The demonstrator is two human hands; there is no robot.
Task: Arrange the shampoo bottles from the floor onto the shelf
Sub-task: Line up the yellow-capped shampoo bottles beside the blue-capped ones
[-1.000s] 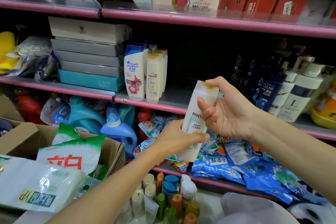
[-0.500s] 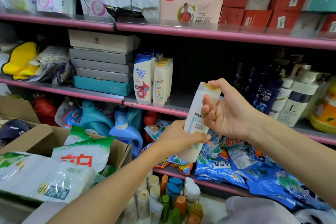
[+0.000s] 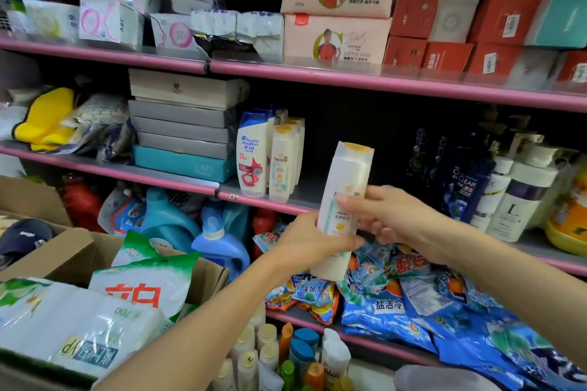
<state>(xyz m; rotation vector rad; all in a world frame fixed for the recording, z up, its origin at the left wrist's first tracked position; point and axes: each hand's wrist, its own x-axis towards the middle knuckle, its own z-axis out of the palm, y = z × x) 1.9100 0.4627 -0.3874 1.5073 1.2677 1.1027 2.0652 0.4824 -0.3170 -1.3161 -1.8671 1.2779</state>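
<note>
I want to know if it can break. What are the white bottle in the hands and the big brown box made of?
The white bottle looks like smooth, slightly glossy plastic with a yellow cap; light shines off it. The brown box looks like matte cardboard, judging by its dull brown flaps and bent edges.

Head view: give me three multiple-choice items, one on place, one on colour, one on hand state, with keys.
1. Where do the Pantene bottles on the shelf stand?
A. right of the Head & Shoulders bottle
B. on the top shelf
C. in the cardboard box

2. What colour is the cap of the held bottle?
A. blue
B. yellow
C. red

3. What is the left hand doing?
A. hanging idle
B. pressing a box
C. gripping the held bottle

Answers: 1 A, they stand just right of it on the middle shelf. 2 B, the top shows yellow. 3 C, its fingers wrap the lower body while the right hand touches the front.
</note>
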